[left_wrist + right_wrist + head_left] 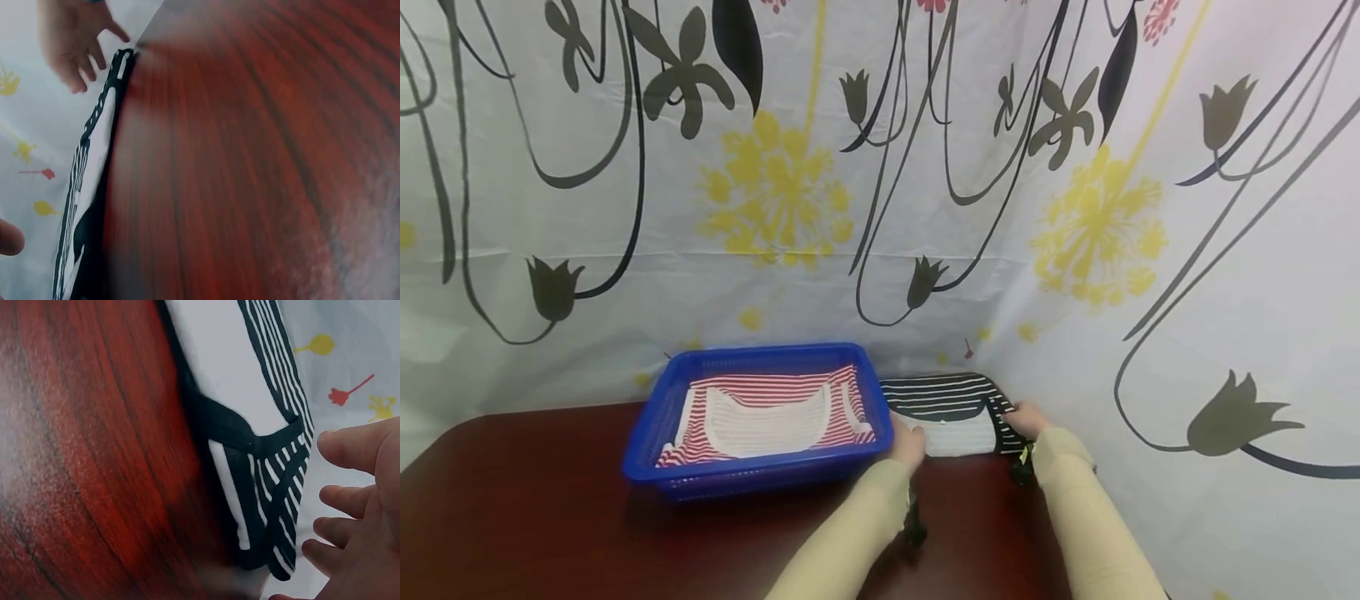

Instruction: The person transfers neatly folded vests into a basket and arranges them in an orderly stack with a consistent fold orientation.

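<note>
A folded black-and-white striped garment (958, 417) with a white panel lies on the table, right of the basket. My right hand (1028, 419) is at the garment's right end; in the right wrist view, its fingers (340, 501) are spread beside the striped edge and do not grip it. My left hand (907, 447) reaches between the basket's right side and the garment's left end. Only one of its fingertips (10, 239) shows in the left wrist view, apart from the cloth.
A blue plastic basket (760, 469) stands to the left and holds a folded red-and-white striped garment (771, 417). Behind the dark red wooden table (535, 500) hangs a white floral-patterned sheet (925, 208), which also runs along the right side.
</note>
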`<action>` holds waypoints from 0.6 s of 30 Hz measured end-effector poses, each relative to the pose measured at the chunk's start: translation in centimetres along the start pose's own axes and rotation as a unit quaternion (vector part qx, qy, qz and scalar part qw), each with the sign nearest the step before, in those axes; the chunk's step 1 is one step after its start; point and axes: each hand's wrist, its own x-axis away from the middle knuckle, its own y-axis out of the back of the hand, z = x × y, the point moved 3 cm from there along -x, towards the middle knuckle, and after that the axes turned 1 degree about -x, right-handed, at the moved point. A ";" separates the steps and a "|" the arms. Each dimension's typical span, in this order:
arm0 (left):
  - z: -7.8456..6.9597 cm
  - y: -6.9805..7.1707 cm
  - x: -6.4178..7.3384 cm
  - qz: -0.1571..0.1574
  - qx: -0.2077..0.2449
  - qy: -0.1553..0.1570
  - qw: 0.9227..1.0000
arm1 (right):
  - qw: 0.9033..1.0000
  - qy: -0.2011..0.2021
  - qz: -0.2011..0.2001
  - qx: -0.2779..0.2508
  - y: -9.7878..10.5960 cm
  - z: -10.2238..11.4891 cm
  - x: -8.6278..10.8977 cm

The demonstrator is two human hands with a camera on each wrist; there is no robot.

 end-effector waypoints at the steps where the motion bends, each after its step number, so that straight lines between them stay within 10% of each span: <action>1: 0.0 0.0 0.0 -0.002 0.005 -0.002 1.000 | 1.000 0.000 0.000 -0.003 -0.5 -2.3 -1.7; 5: 0.0 -0.1 0.1 -0.009 0.013 -0.006 1.000 | 1.000 0.004 -0.005 -0.002 -1.1 -4.5 -3.0; 10: 1.0 -0.1 -0.7 0.013 -0.003 0.014 1.000 | 1.000 -0.013 -0.001 0.010 1.0 4.5 4.1; 14: 3.9 -1.6 -2.3 0.013 -0.025 0.011 1.000 | 1.000 -0.016 -0.007 0.023 1.2 2.4 3.3; 18: 3.7 -1.3 -1.9 0.008 -0.011 0.002 1.000 | 0.999 -0.035 -0.006 0.033 1.4 1.4 3.4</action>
